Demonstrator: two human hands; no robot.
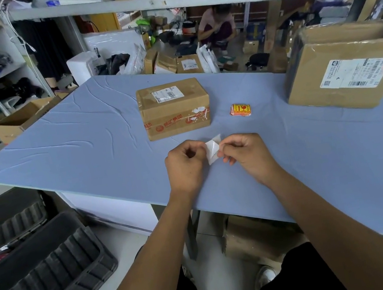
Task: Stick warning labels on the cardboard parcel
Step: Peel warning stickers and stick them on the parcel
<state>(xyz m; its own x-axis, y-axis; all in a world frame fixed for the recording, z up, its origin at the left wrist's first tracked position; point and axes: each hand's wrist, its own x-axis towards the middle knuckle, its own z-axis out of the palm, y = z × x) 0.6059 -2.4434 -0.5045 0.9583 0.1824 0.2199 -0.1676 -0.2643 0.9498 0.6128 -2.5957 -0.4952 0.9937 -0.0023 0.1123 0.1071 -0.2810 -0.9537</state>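
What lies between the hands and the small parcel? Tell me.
Head view: only bare blue table cover between the hands, pinching a white label, and the small parcel.

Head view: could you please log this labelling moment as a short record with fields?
surface: blue table
target: small cardboard parcel, upright, taped, shipping label on top
supply: stack of red and yellow warning labels, right of the parcel, apart from it
left hand: pinching white label sheet
right hand: pinching the same sheet
other: large cardboard box far right
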